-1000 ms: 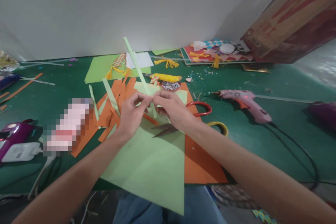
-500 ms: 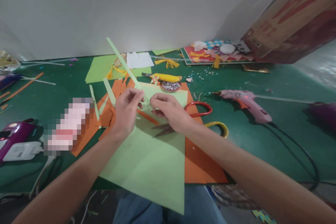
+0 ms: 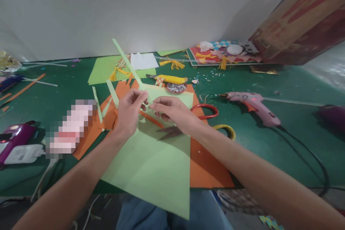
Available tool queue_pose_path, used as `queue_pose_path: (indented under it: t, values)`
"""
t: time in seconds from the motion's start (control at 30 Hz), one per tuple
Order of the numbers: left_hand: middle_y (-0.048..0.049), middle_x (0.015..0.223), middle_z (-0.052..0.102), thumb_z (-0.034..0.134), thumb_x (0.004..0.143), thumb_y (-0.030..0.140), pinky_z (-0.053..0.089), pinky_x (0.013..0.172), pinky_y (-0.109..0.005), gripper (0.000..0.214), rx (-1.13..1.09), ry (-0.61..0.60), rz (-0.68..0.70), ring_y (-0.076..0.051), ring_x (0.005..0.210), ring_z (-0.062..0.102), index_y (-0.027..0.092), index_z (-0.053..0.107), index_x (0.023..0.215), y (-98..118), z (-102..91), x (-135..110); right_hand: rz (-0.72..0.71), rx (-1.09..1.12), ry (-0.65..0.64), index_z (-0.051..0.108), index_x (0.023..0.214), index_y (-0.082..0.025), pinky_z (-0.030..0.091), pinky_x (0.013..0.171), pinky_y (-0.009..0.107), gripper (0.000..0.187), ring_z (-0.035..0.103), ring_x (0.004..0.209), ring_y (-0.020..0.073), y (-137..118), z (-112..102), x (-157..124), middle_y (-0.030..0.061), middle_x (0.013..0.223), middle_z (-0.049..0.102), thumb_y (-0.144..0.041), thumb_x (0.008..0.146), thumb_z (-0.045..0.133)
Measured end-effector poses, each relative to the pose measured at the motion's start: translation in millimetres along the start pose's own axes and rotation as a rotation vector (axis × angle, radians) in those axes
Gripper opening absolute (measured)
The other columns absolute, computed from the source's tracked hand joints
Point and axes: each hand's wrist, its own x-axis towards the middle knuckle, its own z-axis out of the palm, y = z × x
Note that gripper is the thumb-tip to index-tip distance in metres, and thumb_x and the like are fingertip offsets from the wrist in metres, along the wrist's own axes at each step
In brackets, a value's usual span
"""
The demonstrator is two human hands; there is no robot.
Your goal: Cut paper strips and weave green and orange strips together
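A long pale green paper strip (image 3: 126, 60) slants up and left from my hands. My left hand (image 3: 132, 109) pinches it between thumb and fingers. Close beside, my right hand (image 3: 169, 109) is closed at the strip's lower end, thumb and forefinger pressed together. Below both hands spreads a large pale green paper sheet (image 3: 159, 161), overhanging the table's front edge. Scissors lie on it, partly hidden under my right forearm; their red handle loop (image 3: 206, 111) and yellow handle loop (image 3: 226, 131) stick out to the right. An orange strip (image 3: 151, 118) shows under my hands.
Orange paper (image 3: 207, 165) lies beneath the green sheet. A pink glue gun (image 3: 253, 106) rests at right, its cord trailing forward. Behind the hands are a yellow cutter (image 3: 172, 79) and a small round dish (image 3: 176, 87). A purple device (image 3: 20, 136) and white adapter (image 3: 24, 153) sit at left.
My right hand has shifted slightly left, closer to my left hand. The strip's upper end has swung a little to the right. Everything else stays in place.
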Motion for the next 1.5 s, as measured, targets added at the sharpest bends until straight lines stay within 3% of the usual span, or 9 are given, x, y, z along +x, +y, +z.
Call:
queue_pose_path:
  t: [0.17,0.4,0.7,1.0,1.3,1.5]
  values:
    - [0.0034,0.059,0.051,0.066,0.077,0.030,0.044,0.053,-0.021,0.021,0.018,-0.019,0.007,-0.008,0.055,0.049,0.018,0.056,0.063,0,0.8,-1,-0.004,-0.003,-0.002,0.054,0.059,-0.017,0.018,0.047,0.026,0.031,0.030,0.047,0.0049,3,-4,3,-0.0067,0.053,0.044,-0.040,0.060,0.074]
    - [0.0028,0.062,0.051,0.067,0.077,0.034,0.045,0.053,-0.021,0.021,0.007,-0.059,0.005,-0.009,0.057,0.049,0.018,0.057,0.066,-1,1.5,-1,0.030,0.015,0.005,0.051,0.054,-0.017,0.015,0.049,0.027,0.036,0.029,0.048,0.0045,2,-3,4,-0.0081,0.050,0.041,-0.041,0.053,0.079]
    - [0.0039,0.059,0.053,0.063,0.080,0.031,0.041,0.056,-0.022,0.024,0.193,-0.117,0.060,-0.008,0.056,0.049,0.018,0.057,0.061,6,2.6,-5,0.018,0.009,0.051,0.053,0.054,-0.017,0.017,0.048,0.027,0.030,0.030,0.047,0.0050,-1,-5,3,-0.0081,0.048,0.042,-0.035,0.056,0.076]
    - [0.0044,0.058,0.055,0.061,0.081,0.026,0.042,0.052,-0.020,0.022,0.238,-0.081,0.120,-0.007,0.052,0.051,0.018,0.054,0.061,6,1.0,-3,0.026,-0.087,-0.030,0.059,0.059,-0.016,0.015,0.046,0.026,0.024,0.028,0.046,0.0045,1,-13,5,-0.0069,0.050,0.043,-0.035,0.062,0.073]
    - [0.0039,0.058,0.054,0.060,0.082,0.031,0.045,0.053,-0.020,0.024,0.262,-0.076,0.124,-0.008,0.052,0.052,0.019,0.054,0.063,6,1.3,-4,-0.007,-0.121,0.059,0.052,0.053,-0.017,0.017,0.046,0.026,0.027,0.029,0.045,0.0044,-1,-7,4,-0.0079,0.047,0.041,-0.032,0.061,0.072]
    - [0.0023,0.065,0.058,0.058,0.082,0.029,0.045,0.054,-0.021,0.020,0.321,-0.155,0.077,-0.009,0.056,0.053,0.019,0.058,0.066,8,1.9,-5,-0.060,-0.106,0.102,0.052,0.053,-0.017,0.019,0.046,0.026,0.030,0.032,0.046,0.0048,-1,-7,4,-0.0071,0.048,0.043,-0.036,0.060,0.073]
